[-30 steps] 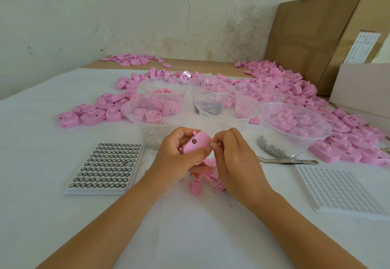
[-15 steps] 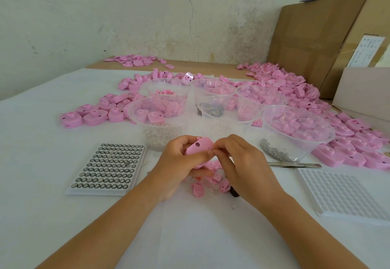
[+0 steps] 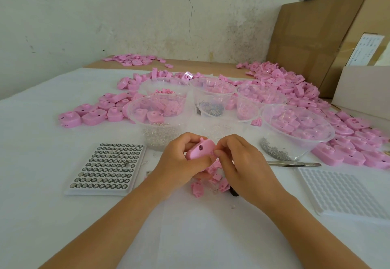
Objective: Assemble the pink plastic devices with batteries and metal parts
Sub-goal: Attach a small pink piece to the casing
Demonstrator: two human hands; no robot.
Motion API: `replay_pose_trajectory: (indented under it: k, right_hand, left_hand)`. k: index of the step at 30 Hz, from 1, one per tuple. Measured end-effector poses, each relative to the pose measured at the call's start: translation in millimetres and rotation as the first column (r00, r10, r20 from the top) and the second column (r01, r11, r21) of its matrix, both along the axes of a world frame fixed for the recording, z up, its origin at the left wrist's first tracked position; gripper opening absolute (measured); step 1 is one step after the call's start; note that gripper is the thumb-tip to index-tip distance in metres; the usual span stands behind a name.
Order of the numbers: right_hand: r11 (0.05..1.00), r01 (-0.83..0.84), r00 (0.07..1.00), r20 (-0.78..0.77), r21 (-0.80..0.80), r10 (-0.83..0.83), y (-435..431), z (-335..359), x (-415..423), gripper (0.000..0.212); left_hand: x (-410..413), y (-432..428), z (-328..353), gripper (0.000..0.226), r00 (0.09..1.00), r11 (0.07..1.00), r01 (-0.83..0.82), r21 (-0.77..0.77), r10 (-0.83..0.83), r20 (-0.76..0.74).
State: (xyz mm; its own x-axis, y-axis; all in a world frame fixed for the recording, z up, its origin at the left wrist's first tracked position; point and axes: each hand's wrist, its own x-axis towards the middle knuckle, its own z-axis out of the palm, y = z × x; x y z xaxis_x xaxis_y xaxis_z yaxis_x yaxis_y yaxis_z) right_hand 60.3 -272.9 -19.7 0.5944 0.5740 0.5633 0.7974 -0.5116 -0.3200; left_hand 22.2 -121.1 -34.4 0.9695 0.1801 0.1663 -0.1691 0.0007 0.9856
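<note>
Readable text: none in view.
Box sticker: a white label [image 3: 368, 49] on the brown cardboard box [image 3: 306, 36] at far right carries rows of dark print, too small and blurred to make out.

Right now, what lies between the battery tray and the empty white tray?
In the head view: the left hand gripping a pink device, the right hand pinching its edge, and below them small pink parts.
</note>
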Motion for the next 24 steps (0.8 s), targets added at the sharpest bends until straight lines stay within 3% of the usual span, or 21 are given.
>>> replay_pose_trajectory:
  k: [3, 4, 8, 11, 14, 16, 17, 19, 20, 24]
  right_hand:
    - [0.996, 0.032, 0.994, -0.108, 0.087, -0.023, 1.5, -0.7, 1.8, 0.003]
    - [0.989, 0.045, 0.981, -0.191, 0.14, -0.018, 1.4, 0.1, 3.0, 0.01]
    - [0.904, 0.056, 0.814, -0.544, 0.424, 0.204, 1.1, 6.4, 5.8, 0.019]
    - [0.848, 0.084, 0.736, -0.606, 0.523, 0.301, 1.0, 8.3, 3.8, 0.019]
    - [0.829, 0.108, 0.717, -0.62, 0.549, 0.318, -0.2, 8.5, 5.1, 0.02]
    - [0.919, 0.049, 0.832, -0.525, 0.392, 0.179, -4.0, 8.1, 4.3, 0.016]
    - [0.978, 0.006, 0.907, -0.412, 0.209, 0.083, -6.2, 7.2, 3.2, 0.013]
    - [0.987, -0.047, 0.983, -0.185, -0.152, 0.018, -7.4, 3.0, -0.5, 0.02]
    - [0.969, -0.057, 0.991, -0.133, -0.24, 0.025, -6.5, 0.9, -2.0, 0.025]
    - [0.96, -0.019, 0.999, -0.035, -0.278, 0.01, -2.2, -2.1, -2.6, 0.014]
  left_hand:
    - [-1.2, 0.0, 1.1, 0.031, 1.0, 0.998, -0.023, 0.052, 0.023, 0.014]
    - [-1.8, 0.0, 2.5, 0.031, 0.999, 0.997, -0.031, 0.068, 0.03, 0.019]
    - [-5.6, 0.4, 9.4, 0.037, 0.999, 0.999, -0.018, 0.044, 0.017, 0.034]
    - [-7.4, -0.5, 12.8, 0.046, 0.999, 0.998, -0.039, 0.051, 0.037, 0.033]
    - [-6.6, 1.2, 12.6, 0.031, 0.995, 0.996, -0.082, 0.026, 0.08, 0.057]
    - [-6.1, 3.4, 11.4, 0.026, 0.981, 0.987, -0.161, 0.006, 0.159, 0.114]
    - [-6.4, 4.0, 10.9, 0.026, 0.968, 0.978, -0.208, 0.006, 0.205, 0.148]
    - [-7.6, 3.8, 11.4, 0.026, 0.936, 0.955, -0.295, 0.017, 0.285, 0.206]
    - [-8.2, 3.4, 11.6, 0.025, 0.921, 0.945, -0.326, 0.029, 0.311, 0.233]
    - [-8.8, 3.3, 11.9, 0.02, 0.86, 0.902, -0.43, 0.035, 0.397, 0.319]
